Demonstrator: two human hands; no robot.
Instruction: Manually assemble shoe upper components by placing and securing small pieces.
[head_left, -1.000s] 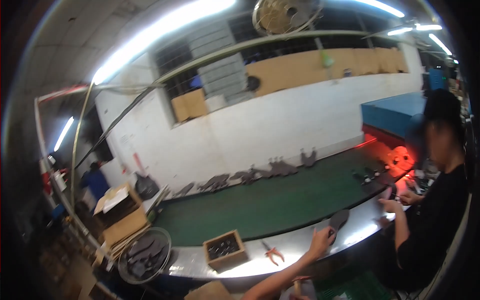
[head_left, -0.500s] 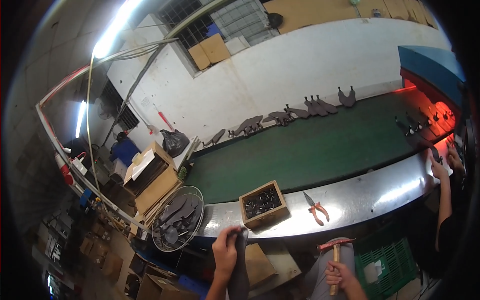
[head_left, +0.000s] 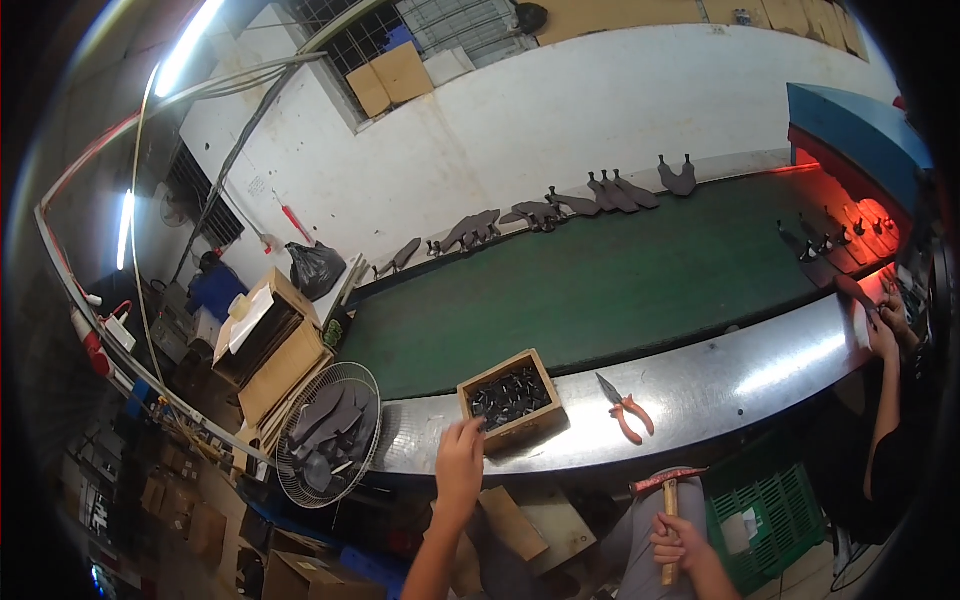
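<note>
My left hand [head_left: 459,470] is at the near left corner of a wooden box [head_left: 520,431]. Its fingertips are slightly blurred, and whether anything is between them is hidden. Small black parts [head_left: 512,397] fill the box. Below that hand, a long dark flat piece [head_left: 503,560] lies low by my lap, partly covered by my forearm. My right hand [head_left: 680,545] is closed round the wooden handle of a hammer [head_left: 670,495]. The hammer's red head points up, above my grey-clad leg. Pliers [head_left: 625,408] with orange handles lie on the metal ledge, between the box and the hammer.
A wire basket [head_left: 376,425] of dark flat pieces stands left of the box. Beyond the metal ledge [head_left: 700,385] runs a green conveyor belt [head_left: 560,290], with dark pieces along its far edge. At right, a co-worker's hands [head_left: 885,325] hold a dark piece near a red-lit machine [head_left: 860,130].
My left hand has left the long dark piece and moved up to the box; that piece now sits lower. The right hand still grips the hammer. The view has shifted slightly.
</note>
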